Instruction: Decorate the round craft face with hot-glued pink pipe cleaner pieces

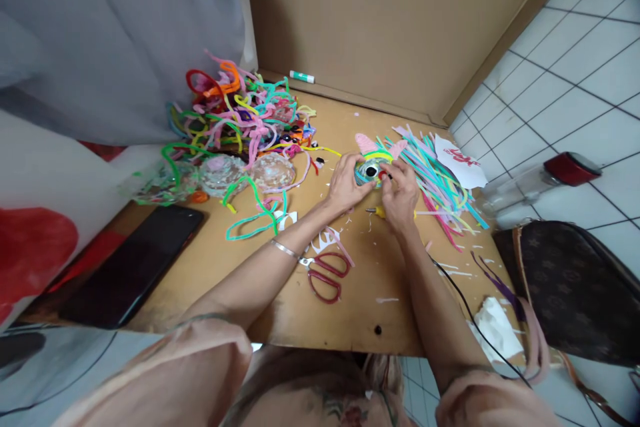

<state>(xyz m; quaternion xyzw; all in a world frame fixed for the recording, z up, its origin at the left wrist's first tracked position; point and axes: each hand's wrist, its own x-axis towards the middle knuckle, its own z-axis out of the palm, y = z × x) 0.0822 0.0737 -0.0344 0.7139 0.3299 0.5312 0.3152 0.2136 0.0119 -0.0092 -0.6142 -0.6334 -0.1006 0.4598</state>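
Note:
My left hand point(346, 185) is closed around the side of a round craft figure point(371, 172) with pink ears, a yellow-green band and a black-and-white eye. My right hand point(401, 193) is closed in a pinch at the figure's other side, its fingertips at a small red piece point(383, 175). Whether that piece is fixed to the figure I cannot tell. Below the right hand, a yellow tool with a metal tip point(371, 210), like a glue gun, lies partly hidden. Scissors with red handles point(327, 273) lie by my left forearm, next to white paper scraps point(324, 240).
Tangled pipe cleaners point(250, 113) and clear plastic pieces point(273, 172) fill the left. More pipe cleaners point(435, 173) lie right, beside printed paper point(460, 161). A black phone point(135, 263), glue stick point(302, 77), bottle point(545, 177), brown bag point(570, 287) and black cable point(463, 297) surround the workspace.

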